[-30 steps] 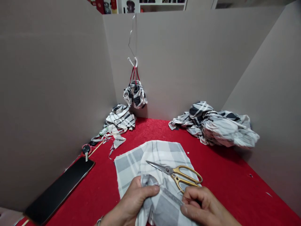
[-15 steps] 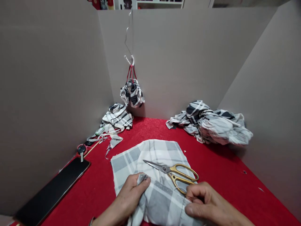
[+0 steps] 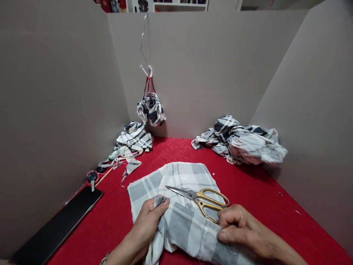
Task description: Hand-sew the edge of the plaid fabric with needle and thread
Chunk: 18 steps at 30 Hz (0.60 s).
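Observation:
Between my hands stretches a folded grey-and-white plaid cloth (image 3: 183, 221), with a line of small stitches near its upper fold and a seam further right. My left hand (image 3: 147, 219) is closed, pinching a gathered bit of the cloth between thumb and fingers. At the cloth's right part my right hand (image 3: 238, 230) is closed, thumb against curled fingers, gripping the edge; whether a needle is in it I cannot make out. Just beyond lie gold-handled scissors (image 3: 198, 197), blades together and pointing left, on a flat plaid cloth piece (image 3: 179, 175).
A black phone (image 3: 59, 226) lies at the left on the red table cover (image 3: 171, 149). Plaid scraps (image 3: 135, 138) and cords are heaped at back left. A small plaid pouch (image 3: 151, 110) hangs from a hook. Crumpled plaid fabric (image 3: 248, 143) lies at back right. Grey panels enclose the table.
The view has shifted slightly. More of the held cloth shows by my right hand, and its seam now sits further from those fingers. Both hands stay closed; the scissors remain in place.

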Motion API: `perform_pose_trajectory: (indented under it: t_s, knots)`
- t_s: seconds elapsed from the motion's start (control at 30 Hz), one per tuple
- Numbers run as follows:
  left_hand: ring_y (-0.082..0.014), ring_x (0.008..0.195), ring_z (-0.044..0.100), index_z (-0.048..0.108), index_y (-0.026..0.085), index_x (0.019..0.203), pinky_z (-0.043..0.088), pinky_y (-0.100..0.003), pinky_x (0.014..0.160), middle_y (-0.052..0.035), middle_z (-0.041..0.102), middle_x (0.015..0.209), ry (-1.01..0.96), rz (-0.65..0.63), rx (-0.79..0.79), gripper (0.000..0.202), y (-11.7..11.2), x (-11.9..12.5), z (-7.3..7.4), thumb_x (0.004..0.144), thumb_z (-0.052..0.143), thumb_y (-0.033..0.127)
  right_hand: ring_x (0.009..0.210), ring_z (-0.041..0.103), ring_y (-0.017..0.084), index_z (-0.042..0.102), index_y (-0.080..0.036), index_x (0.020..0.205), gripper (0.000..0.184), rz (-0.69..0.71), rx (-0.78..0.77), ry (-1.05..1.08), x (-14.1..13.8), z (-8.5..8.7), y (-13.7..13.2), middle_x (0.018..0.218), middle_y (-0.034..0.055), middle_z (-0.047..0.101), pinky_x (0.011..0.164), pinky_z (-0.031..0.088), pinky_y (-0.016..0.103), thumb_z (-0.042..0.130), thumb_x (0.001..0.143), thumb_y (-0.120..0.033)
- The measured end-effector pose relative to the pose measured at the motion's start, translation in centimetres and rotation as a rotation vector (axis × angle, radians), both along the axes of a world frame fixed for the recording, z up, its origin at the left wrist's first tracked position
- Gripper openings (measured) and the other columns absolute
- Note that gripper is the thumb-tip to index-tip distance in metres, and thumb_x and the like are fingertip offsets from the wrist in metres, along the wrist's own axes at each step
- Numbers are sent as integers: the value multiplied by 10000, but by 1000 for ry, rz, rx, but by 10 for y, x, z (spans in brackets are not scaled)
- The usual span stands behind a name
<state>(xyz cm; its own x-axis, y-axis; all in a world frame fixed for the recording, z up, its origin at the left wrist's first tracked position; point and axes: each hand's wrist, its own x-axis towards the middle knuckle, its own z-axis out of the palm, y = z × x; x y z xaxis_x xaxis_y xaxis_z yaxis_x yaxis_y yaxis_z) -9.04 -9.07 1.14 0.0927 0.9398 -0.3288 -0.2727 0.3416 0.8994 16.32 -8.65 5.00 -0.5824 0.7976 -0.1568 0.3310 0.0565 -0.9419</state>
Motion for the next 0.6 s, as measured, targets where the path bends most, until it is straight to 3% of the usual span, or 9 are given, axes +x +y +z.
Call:
perform_pose_trajectory:
  t_s: [0.27, 0.4, 0.6]
  knots:
    - [-122, 564, 500, 569, 133, 678, 355, -224, 569, 15, 564, 591, -107, -42, 2, 307, -3, -1, 12, 648, 723, 398, 482, 244, 83, 446, -167, 534, 309, -25, -139, -28, 4, -9, 1, 490, -70, 302, 445, 160, 222, 627, 680, -370]
    - [-113, 539, 491, 592, 121, 667, 345, -217, 553, 19, 561, 562, -131, -7, 17, 284, -5, 0, 15, 611, 759, 344, 529, 274, 97, 437, -172, 548, 284, -15, -173, -81, 9, -17, 1, 533, -60, 308, 467, 193, 212, 627, 641, -362]
    - [-139, 564, 543, 642, 107, 687, 390, -233, 586, -14, 625, 594, -151, -2, 16, 323, -6, 1, 20, 552, 793, 359, 525, 269, 100, 419, -180, 553, 310, 22, -216, -116, 12, -12, -2, 534, -60, 306, 468, 205, 209, 640, 648, -375]
